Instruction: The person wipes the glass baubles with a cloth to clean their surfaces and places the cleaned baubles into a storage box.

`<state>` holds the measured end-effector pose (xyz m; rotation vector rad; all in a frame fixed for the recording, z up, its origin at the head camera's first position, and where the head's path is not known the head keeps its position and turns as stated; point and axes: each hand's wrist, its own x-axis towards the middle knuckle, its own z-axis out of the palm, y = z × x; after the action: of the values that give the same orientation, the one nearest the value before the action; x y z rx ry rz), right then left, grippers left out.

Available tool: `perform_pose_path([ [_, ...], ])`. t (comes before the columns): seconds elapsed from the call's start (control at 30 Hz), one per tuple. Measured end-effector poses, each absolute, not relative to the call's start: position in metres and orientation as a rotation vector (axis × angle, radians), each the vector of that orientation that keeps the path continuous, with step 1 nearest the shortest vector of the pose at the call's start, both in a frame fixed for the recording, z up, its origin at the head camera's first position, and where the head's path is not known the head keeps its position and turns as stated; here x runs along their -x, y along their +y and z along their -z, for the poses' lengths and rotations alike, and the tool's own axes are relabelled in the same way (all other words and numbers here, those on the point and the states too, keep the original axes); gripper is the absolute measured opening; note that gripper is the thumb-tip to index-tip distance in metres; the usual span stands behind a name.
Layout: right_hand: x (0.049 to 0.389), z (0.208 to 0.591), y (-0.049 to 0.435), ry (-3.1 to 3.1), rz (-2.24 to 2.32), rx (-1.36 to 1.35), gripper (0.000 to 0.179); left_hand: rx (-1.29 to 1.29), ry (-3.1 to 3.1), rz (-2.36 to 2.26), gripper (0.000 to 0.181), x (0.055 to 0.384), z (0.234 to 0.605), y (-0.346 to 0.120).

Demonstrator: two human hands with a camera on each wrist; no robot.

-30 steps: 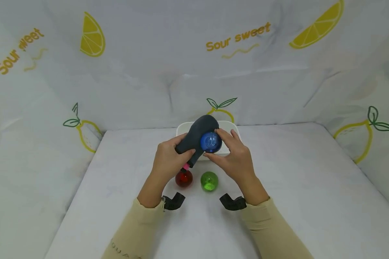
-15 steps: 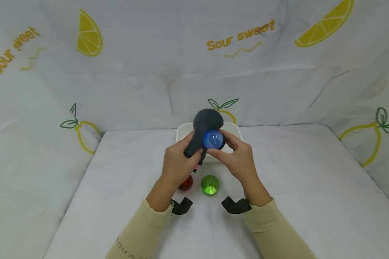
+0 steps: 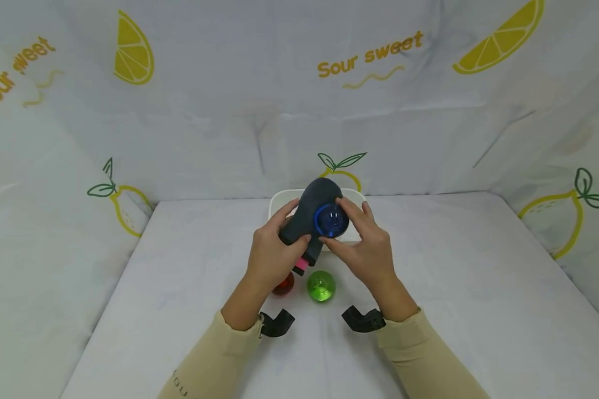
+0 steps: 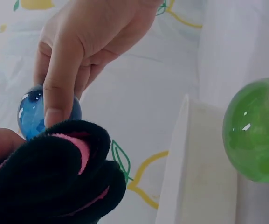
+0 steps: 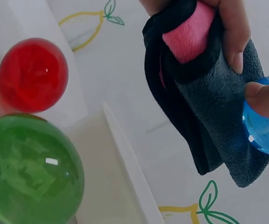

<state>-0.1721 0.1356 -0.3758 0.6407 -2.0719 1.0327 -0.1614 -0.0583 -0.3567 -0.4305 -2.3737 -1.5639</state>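
My left hand (image 3: 274,249) grips a folded dark grey plush cloth (image 3: 306,213) with pink showing inside its folds. Between thumb and fingers, my right hand (image 3: 369,246) pinches a clear blue ball (image 3: 332,220) against the cloth's right side. Both are held up over the white tray (image 3: 279,198). In the left wrist view the blue ball (image 4: 31,112) is partly covered by the right thumb and the cloth (image 4: 69,172). The right wrist view has the cloth (image 5: 213,107) hanging in folds beside the ball (image 5: 265,126).
On the white table, nearer to me than the tray, lie a clear green ball (image 3: 321,286) and a clear red ball (image 3: 283,285). The left hand and cloth partly hide the red one. A white lemon-print sheet (image 3: 204,111) hangs behind the table.
The cloth tips left and right in the left hand, and the blue ball turns in the right fingers, looking darker now. Both hands have shifted slightly right over the second.
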Motion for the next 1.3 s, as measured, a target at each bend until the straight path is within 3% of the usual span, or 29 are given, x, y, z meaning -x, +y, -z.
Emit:
perform_pose_path([
  [0.1, 0.172, 0.377, 0.137, -2.035, -0.997, -0.639, 0.078, 0.368, -2.397, 1.705, 0.067, 0.162, 0.357, -0.058],
  [0.4, 0.172, 0.376, 0.137, -1.996, -1.076, -0.633, 0.076, 0.245, -2.341, 1.941, 0.048, 0.163, 0.357, -0.055],
  [0.9, 0.169, 0.376, 0.138, -2.007, -1.046, -0.629, 0.077, 0.343, -2.370, 2.133, 0.061, 0.162, 0.356, -0.054],
  [1.3, 0.160, 0.374, 0.134, -2.207, -1.433, -0.461, 0.063, 0.375, -2.397, 1.798, 0.058, 0.159, 0.358, -0.055],
])
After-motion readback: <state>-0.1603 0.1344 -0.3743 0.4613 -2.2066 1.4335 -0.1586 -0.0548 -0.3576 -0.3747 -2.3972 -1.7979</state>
